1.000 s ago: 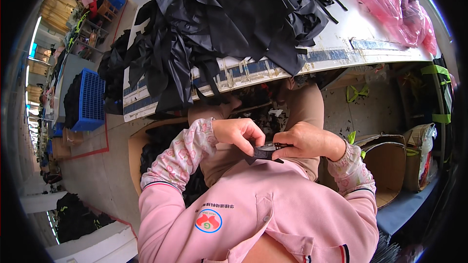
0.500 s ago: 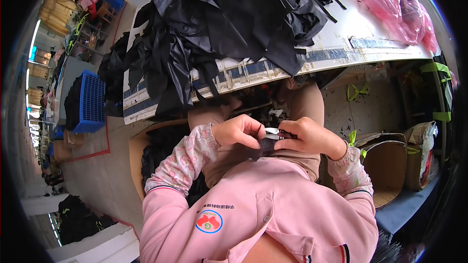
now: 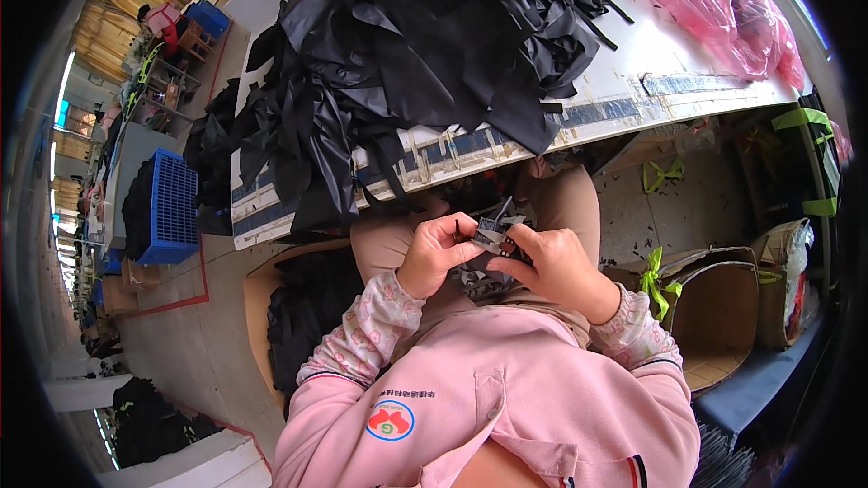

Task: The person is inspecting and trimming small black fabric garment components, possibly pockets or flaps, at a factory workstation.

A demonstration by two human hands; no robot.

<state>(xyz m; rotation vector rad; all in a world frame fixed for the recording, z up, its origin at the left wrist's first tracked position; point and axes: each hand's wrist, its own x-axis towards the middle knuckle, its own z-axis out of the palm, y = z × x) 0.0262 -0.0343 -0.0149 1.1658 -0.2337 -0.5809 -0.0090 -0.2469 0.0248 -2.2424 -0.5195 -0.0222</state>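
My hands are close together above my lap, below the table's near edge. In my right hand (image 3: 553, 267) I grip small thread snips (image 3: 495, 231), with silvery metal parts and a dark handle; the fingers partly cover them. My left hand (image 3: 438, 255) pinches a small black fabric piece (image 3: 459, 233) right beside the snips. Exactly where the fabric meets the blades is too small to tell. A large heap of shiny black fabric pieces (image 3: 425, 45) lies on the table, some strips hanging over its near edge.
The white table (image 3: 597, 131) has worn tape along its edge. Pink plastic sheeting (image 3: 714, 9) lies at its far right. A cardboard box of black fabric (image 3: 312, 307) stands at my left, an open cardboard box (image 3: 719, 316) at my right. A blue crate (image 3: 170, 208) stands further left.
Both hands have shifted slightly and turned, and the snips now point more upward. My left fingers have drawn a little away from my right hand.
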